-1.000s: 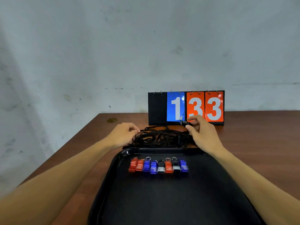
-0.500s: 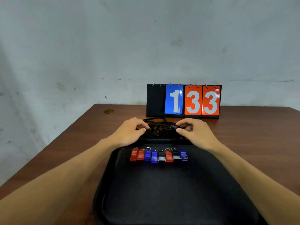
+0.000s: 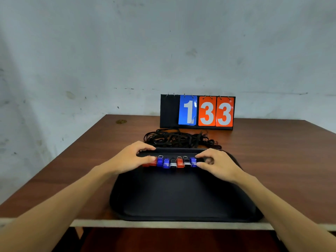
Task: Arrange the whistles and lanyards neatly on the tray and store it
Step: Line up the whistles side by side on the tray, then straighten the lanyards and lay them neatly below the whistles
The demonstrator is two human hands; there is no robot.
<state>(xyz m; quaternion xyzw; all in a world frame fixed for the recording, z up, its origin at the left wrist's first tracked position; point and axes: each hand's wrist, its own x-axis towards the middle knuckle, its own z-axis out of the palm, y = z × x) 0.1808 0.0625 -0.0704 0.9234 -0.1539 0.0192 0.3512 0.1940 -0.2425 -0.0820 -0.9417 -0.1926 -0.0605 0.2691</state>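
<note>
— What has moved since half a second ago?

— Both hands. They were on the black lanyards (image 3: 179, 139) past the far edge of the tray (image 3: 181, 197). Now they have drawn back onto the tray, one at each end of the row of whistles (image 3: 174, 162).

— And the lanyards?

— Left in a loose tangle on the table (image 3: 81, 160), just behind the tray's far rim and in front of the scoreboard (image 3: 197, 111), which reads 1, 3, 3.

— Where do the whistles sit?

— Side by side across the far part of the tray, touching or nearly so: red, blue and black-and-white ones, some with small rings pointing away.

— What is the left hand (image 3: 131, 158) doing?

— It lies palm down over the left end of the row, fingers bent, partly covering the red whistles. Whether it has hold of one, I cannot tell.

— The right hand (image 3: 218, 165)?

— Fingers curled, with forefinger and thumb either side of the last blue whistle at the right end. They look to be touching it, but I cannot tell if they pinch it.

— Anything else?

— A small round brass-coloured disc (image 3: 121, 121) near the table's far left corner.
</note>
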